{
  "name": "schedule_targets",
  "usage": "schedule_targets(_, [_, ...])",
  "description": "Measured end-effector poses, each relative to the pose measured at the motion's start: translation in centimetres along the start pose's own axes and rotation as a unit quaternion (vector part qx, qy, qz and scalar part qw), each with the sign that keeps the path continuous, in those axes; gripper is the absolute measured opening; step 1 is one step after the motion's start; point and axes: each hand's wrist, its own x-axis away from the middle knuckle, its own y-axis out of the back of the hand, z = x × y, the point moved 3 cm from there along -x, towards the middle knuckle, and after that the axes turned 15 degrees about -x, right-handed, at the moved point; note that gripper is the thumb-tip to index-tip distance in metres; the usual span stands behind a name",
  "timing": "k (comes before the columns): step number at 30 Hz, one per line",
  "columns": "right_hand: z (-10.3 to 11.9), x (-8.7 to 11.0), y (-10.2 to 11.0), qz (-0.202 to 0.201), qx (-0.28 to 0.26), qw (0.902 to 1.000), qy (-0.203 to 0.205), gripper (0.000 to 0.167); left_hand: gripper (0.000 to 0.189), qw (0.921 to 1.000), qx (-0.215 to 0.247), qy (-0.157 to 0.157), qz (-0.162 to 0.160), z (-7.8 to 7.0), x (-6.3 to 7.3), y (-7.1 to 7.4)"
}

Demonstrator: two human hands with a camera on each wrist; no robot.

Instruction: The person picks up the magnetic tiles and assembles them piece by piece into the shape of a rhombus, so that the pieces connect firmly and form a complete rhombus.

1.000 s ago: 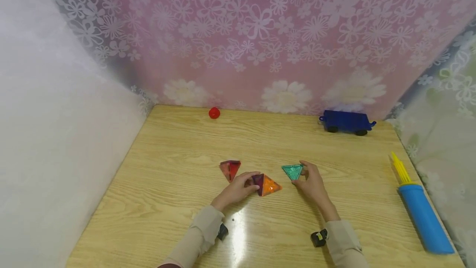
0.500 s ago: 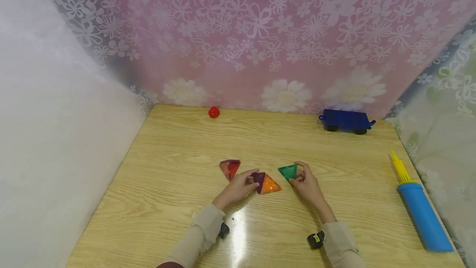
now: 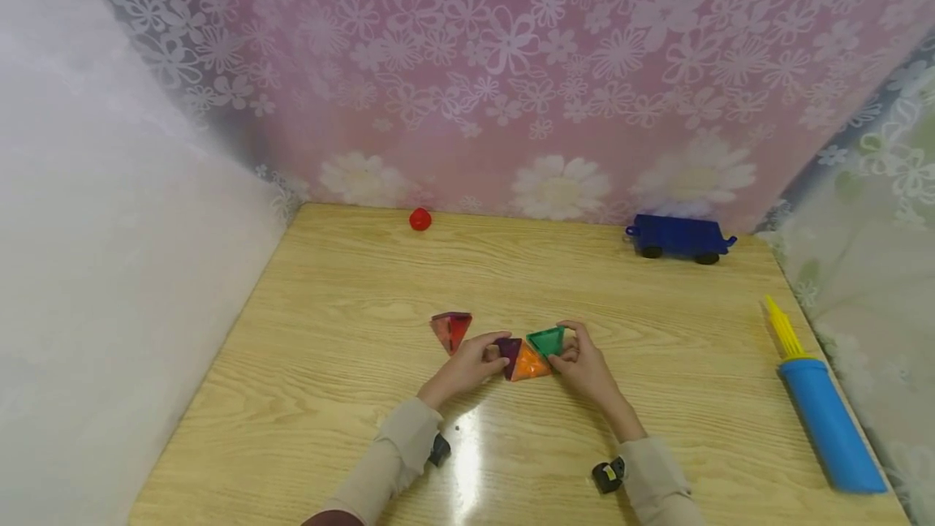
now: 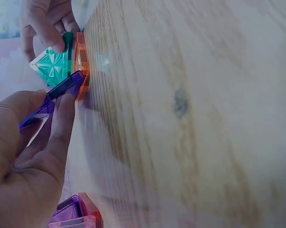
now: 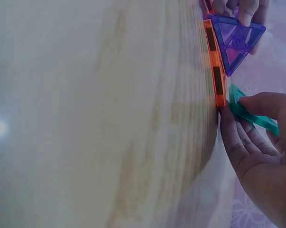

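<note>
My left hand (image 3: 469, 365) pinches a purple triangular magnetic tile (image 5: 236, 40) between thumb and fingers, holding it tilted up along one side of an orange triangular tile (image 3: 529, 364). That orange tile lies flat on the wooden table. From the other side, my right hand (image 3: 587, 365) grips a green triangular tile (image 3: 546, 341), its lower edge right at the orange tile's edge. In the left wrist view the green tile (image 4: 55, 66) leans up beside the orange one. Left of these, a small group of joined red and purple tiles (image 3: 451, 331) stands by itself.
At the table's back edge are a red ball-like piece (image 3: 420, 219) on the left and a dark blue wheeled cart (image 3: 679, 237) on the right. A blue pump with a yellow nozzle (image 3: 833, 424) lies along the right edge. A flowered curtain (image 3: 511, 88) hangs behind.
My right hand has moved left with the green tile, bringing it from apart to the orange tile's edge. The left hand stays nearly in place, with the purple tile slightly shifted.
</note>
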Motion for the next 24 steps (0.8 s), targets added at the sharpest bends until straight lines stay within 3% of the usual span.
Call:
schedule_targets(13, [0.4,0.1,-0.7,-0.002,0.050,0.9986,0.016,0.056,0.047,0.9996,-0.026,0.013,0.000,-0.2,-0.2,-0.1])
schedule_targets(24, [0.2,0.7,-1.3,0.014,-0.002,0.9976,0.068,0.049,0.047,0.9988,-0.045,0.015,-0.010,-0.6,-0.4,-0.1])
